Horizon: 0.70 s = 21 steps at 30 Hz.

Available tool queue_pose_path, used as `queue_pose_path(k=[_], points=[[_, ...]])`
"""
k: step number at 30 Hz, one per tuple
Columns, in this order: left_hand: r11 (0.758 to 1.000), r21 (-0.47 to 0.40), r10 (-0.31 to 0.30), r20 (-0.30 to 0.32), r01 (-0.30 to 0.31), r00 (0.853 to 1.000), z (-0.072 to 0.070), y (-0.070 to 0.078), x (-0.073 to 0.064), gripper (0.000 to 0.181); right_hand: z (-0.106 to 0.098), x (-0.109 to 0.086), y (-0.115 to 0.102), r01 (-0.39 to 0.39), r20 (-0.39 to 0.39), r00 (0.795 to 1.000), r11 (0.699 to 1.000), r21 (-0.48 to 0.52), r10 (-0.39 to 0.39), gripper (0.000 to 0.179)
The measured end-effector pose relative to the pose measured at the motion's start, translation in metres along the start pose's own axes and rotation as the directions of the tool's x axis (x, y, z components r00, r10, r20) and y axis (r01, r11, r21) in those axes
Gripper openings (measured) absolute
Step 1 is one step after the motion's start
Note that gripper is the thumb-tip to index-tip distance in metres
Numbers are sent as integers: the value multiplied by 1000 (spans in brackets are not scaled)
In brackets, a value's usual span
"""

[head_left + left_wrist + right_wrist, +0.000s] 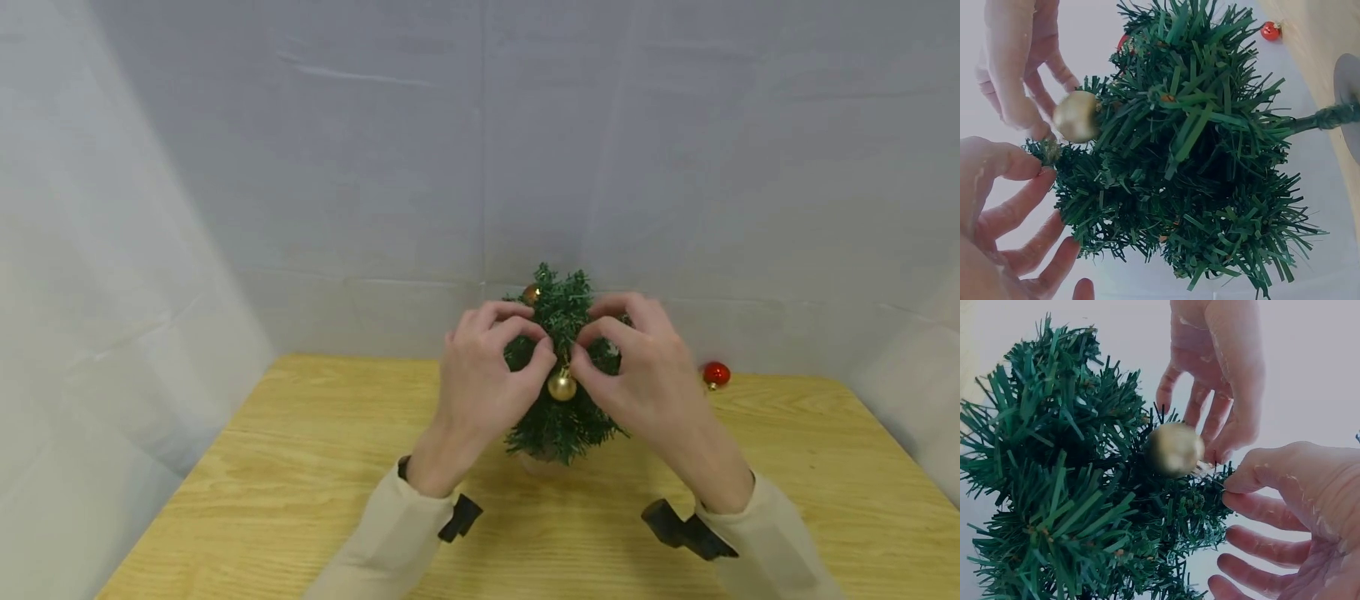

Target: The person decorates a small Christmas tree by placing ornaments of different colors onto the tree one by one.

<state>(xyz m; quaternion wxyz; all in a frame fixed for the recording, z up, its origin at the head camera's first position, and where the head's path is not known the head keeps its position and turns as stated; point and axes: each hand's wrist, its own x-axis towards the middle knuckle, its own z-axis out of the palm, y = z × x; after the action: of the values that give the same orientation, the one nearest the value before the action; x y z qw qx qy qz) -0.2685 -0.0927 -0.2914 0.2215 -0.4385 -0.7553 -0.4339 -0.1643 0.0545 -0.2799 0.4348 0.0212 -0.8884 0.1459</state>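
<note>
A small green artificial Christmas tree (564,312) stands on the table between my hands. A gold ball ornament (562,386) hangs at its front, just below my fingertips, and looks blurred in both wrist views. My left hand (487,358) pinches a branch tip (1054,153) beside the ornament with thumb and index finger. From the other side, my right hand (648,375) pinches at the same branch tip, thumb against index finger. Whether a hanging loop is also between the fingers is hidden. The other fingers of both hands are loosely bent.
A red ball ornament (717,374) lies on the wooden table (337,467) near its back edge, right of the tree. Another reddish ornament (531,294) hangs high on the tree's left. A pale wall covering (375,167) rises behind the table.
</note>
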Motion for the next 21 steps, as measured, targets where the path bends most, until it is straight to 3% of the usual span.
queue_pose_path(k=[4, 10, 15, 21], points=[[1000, -8, -11, 34, 12, 999, -2, 1, -2, 10, 0, -2, 0, -15, 25, 1000, 1000, 20, 15, 6], [1000, -28, 0, 58, 2, 998, -4, -2, -3, 10, -4, -4, 5, 14, -12, 1000, 999, 38, -14, 5], [998, -54, 26, 52, -23, 998, -10, -14, -6, 9, -10, -8, 13, 59, -72, 996, 998, 22, -57, 7], [996, -92, -2, 43, 6, 999, -18, -32, -12, 21, -19, -13, 25, 101, -163, 982, 994, 39, -94, 14]])
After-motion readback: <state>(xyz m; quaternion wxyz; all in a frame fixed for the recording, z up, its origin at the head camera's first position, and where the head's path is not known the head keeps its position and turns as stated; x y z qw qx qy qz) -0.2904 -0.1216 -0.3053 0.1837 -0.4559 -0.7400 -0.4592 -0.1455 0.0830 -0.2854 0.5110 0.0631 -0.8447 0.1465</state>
